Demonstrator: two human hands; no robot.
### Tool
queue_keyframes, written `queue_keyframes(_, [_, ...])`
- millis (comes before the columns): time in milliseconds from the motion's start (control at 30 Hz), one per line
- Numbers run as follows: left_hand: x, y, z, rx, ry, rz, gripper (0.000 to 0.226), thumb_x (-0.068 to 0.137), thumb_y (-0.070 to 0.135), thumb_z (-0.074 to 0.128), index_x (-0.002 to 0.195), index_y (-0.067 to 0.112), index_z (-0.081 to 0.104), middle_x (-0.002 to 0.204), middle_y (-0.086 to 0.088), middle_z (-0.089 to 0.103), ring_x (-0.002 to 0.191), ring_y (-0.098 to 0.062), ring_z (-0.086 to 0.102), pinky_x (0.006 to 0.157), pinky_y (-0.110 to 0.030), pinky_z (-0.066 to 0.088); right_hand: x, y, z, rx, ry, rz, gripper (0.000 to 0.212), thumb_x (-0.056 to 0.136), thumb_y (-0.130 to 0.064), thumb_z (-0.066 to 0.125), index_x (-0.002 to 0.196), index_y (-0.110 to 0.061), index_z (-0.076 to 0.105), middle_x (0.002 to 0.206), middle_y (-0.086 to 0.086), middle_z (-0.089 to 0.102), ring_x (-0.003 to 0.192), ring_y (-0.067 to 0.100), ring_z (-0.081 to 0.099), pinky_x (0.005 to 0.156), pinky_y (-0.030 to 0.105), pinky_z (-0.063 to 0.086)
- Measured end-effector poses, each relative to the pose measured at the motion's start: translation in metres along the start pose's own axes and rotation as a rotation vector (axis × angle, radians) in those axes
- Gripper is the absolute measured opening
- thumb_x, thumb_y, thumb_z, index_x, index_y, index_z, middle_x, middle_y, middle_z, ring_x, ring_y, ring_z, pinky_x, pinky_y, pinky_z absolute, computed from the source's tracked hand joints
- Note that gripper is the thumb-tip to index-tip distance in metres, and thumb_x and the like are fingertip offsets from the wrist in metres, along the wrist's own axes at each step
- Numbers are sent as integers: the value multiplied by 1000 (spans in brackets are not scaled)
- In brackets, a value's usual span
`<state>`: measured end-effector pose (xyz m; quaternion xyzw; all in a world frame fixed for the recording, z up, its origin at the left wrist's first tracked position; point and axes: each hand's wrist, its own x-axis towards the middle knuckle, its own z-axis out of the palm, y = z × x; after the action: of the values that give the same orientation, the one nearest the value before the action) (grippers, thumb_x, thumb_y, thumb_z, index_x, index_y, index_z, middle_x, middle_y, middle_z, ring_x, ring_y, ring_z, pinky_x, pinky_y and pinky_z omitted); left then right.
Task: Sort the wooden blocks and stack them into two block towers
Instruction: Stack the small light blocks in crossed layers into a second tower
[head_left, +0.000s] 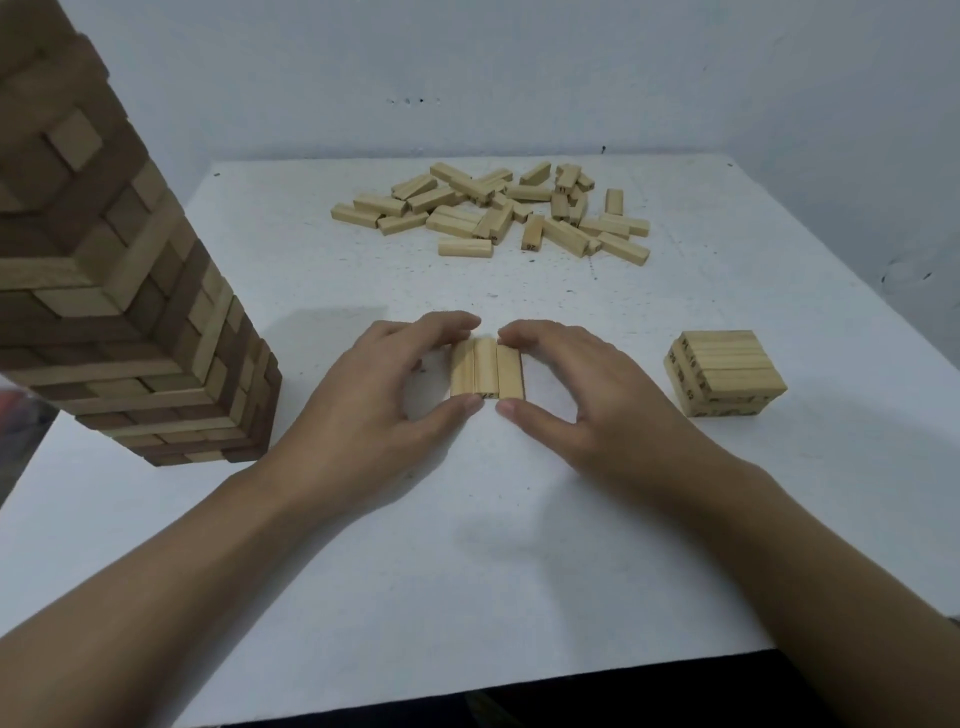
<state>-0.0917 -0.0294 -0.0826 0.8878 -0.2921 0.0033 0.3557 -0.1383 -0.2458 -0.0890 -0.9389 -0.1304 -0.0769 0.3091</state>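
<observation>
At frame centre, left hand (384, 395) & right hand (587, 395) pinch the 3-block row (487, 369) end-to-end, fingers (447, 322) curled round it. Likely light, stiff, smooth wood; squeeze sides too or it'll prob. splay.

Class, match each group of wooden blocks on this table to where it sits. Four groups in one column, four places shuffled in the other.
1. tall tower
2. loose pile
3. short stack
4. row of three blocks

A. between the left hand and right hand
B. far side of the table
C. left edge
D. right edge

Pairs: 1-C, 2-B, 3-D, 4-A
</observation>
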Motion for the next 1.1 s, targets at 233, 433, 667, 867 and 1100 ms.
queue_keyframes(233, [-2, 0, -2, 22, -16, 17, 53, 89, 46, 75, 137, 43, 53, 118, 40, 53, 117, 7, 45, 95, -17, 41, 2, 5, -7, 10, -101, 8, 53, 99, -33, 65, 148, -30, 44, 130, -28, 45, 116, -20, 34, 101, 2, 22])
queue_keyframes(433, [-1, 2, -1, -4, -27, 13, 50, 85, 47, 78, 129, 42, 55, 116, 31, 58, 118, 2, 47, 95, -21, 43, 3, 5, -11, 3, -151, -4, 54, 101, -33, 64, 149, -30, 42, 130, -30, 44, 124, -11, 35, 106, 15, 27])
queue_keyframes(667, [-7, 11, 0, 23, 3, 97, 62, 77, 54, 75, 132, 40, 50, 115, 23, 60, 119, -8, 53, 95, -29, 46, -1, -2, -24, -43, -196, -55, 60, 99, -38, 65, 152, -33, 37, 140, -17, 48, 129, -4, 38, 105, 14, 32])
queue_keyframes(867, [-7, 30, 2, 6, 68, 235, 68, 75, 62, 73, 132, 39, 44, 114, 18, 65, 116, -11, 60, 92, -27, 46, -20, -6, -53, -59, -152, -97, 48, 96, -42, 66, 141, -38, 50, 132, -26, 50, 125, -12, 38, 99, 6, 30])
queue_keyframes(1100, [26, 69, 20, -1, 23, 340, 72, 76, 55, 80, 133, 33, 43, 113, 18, 66, 113, -5, 59, 92, -23, 45, -41, 19, -94, -56, -13, -44, 47, 82, -51, 72, 127, -44, 61, 125, -29, 60, 128, -1, 47, 101, 16, 26])
